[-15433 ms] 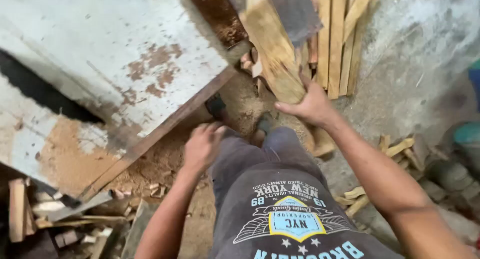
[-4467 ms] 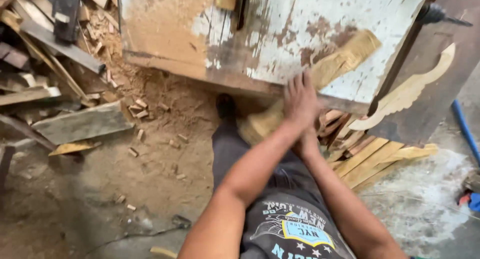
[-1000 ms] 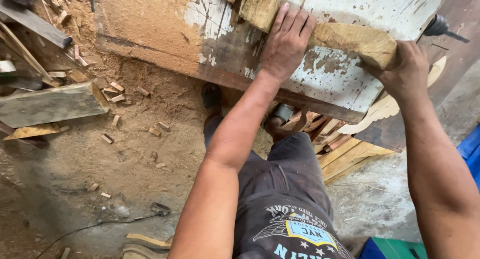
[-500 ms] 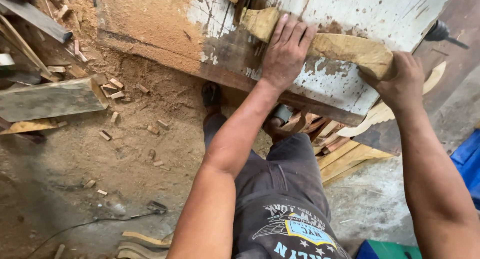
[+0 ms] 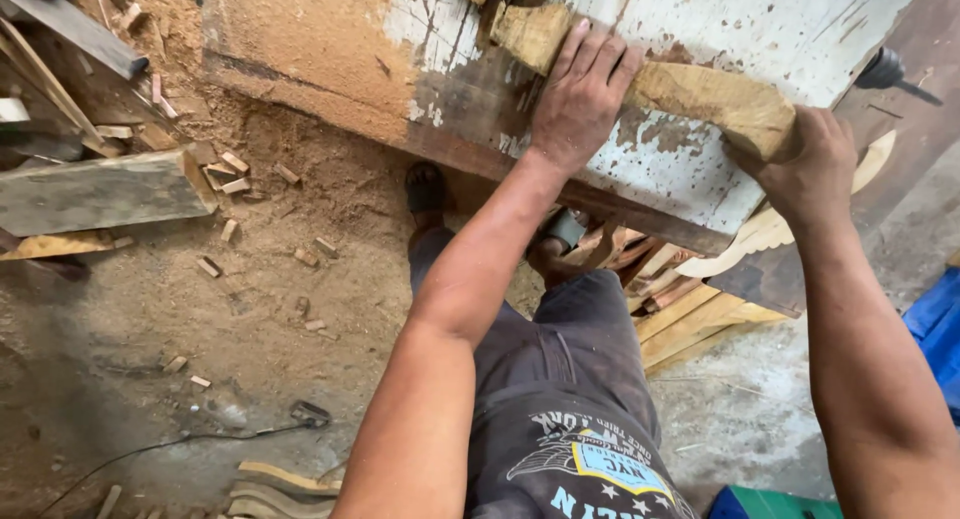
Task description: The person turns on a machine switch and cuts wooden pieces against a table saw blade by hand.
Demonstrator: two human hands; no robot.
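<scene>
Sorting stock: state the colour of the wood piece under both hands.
Pale yellowish-tan wood piece, seen in the head view.
</scene>
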